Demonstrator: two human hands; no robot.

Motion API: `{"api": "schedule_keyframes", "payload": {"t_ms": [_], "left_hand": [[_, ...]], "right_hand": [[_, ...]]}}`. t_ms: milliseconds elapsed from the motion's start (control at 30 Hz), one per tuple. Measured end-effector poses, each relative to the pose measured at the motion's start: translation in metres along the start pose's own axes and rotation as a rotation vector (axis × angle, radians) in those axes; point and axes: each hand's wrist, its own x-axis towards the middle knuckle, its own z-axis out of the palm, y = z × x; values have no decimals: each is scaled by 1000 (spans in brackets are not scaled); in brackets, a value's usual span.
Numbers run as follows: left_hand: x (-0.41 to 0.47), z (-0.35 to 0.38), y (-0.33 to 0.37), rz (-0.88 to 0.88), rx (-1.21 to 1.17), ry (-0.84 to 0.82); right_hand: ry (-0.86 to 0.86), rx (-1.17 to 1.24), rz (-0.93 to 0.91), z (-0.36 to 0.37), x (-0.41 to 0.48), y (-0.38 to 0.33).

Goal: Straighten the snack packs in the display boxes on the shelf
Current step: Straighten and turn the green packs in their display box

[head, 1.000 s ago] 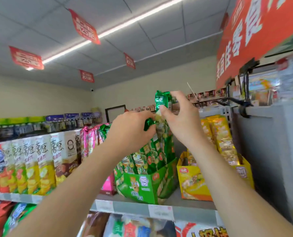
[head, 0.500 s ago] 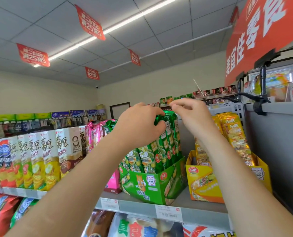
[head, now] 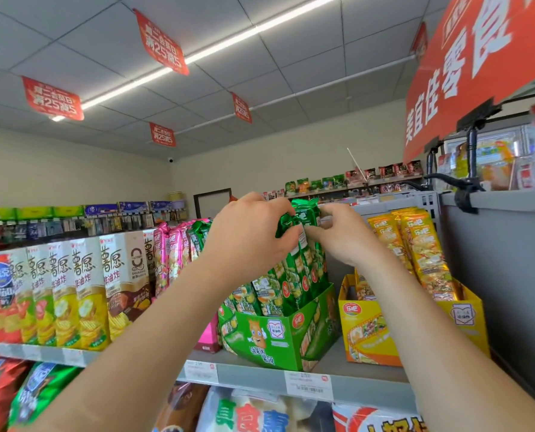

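Gripping the tops of the green packs (head: 303,244), both hands meet above the green box (head: 278,335) on the shelf (head: 250,374). The left hand (head: 247,241) curls its fingers over the crinkled upper ends from the left side, and the right hand (head: 341,235) pinches the same cluster from the right, thumb and fingertips closed on the foil near a small white label. The packs stand upright in the box, their lower halves down inside it and the tallest tips rising just above the knuckles (those further forward in the box sit lower). Just right of it stands a yellow box (head: 366,332) with yellow packs (head: 416,244) leaning back toward a grey wall (head: 494,275). Left of the green box, pink packs (head: 166,254) stand in a row, a pink box (head: 208,338) peeks out behind the left forearm, and beyond them cream cartons (head: 82,291) line the shelf. White price tags (head: 308,385) sit on the shelf edge below. Red signs (head: 161,42) hang from the ceiling.
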Motion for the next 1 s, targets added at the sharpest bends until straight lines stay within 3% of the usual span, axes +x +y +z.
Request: {"api": "schedule_keyframes", "payload": {"t_ms": [100, 233, 367, 467, 533, 600, 667, 767, 867, 1000], "left_hand": [[0, 0, 0, 10, 1, 9], [0, 2, 2, 51, -5, 55], [4, -4, 5, 50, -44, -9], [3, -14, 15, 127, 90, 52], [-9, -22, 25, 152, -26, 183], [-31, -29, 39, 39, -359, 280], [-56, -32, 54, -108, -732, 235], [-89, -29, 69, -323, -1105, 195], [-117, -22, 72, -532, -1334, 180], [-145, -13, 75, -720, -1381, 191]], "right_hand": [[240, 67, -99, -11, -2, -14], [574, 158, -399, -34, -14, -39], [706, 275, -574, -31, -45, -44], [535, 428, -493, -23, -69, -35], [344, 525, -395, -18, -86, -29], [239, 577, -346, -13, -104, -22], [126, 719, -282, -8, -123, -15], [-111, 950, -129, 1, -151, -5], [-220, 966, -23, 9, -173, 3], [-229, 802, -70, 15, -196, 12]]}}
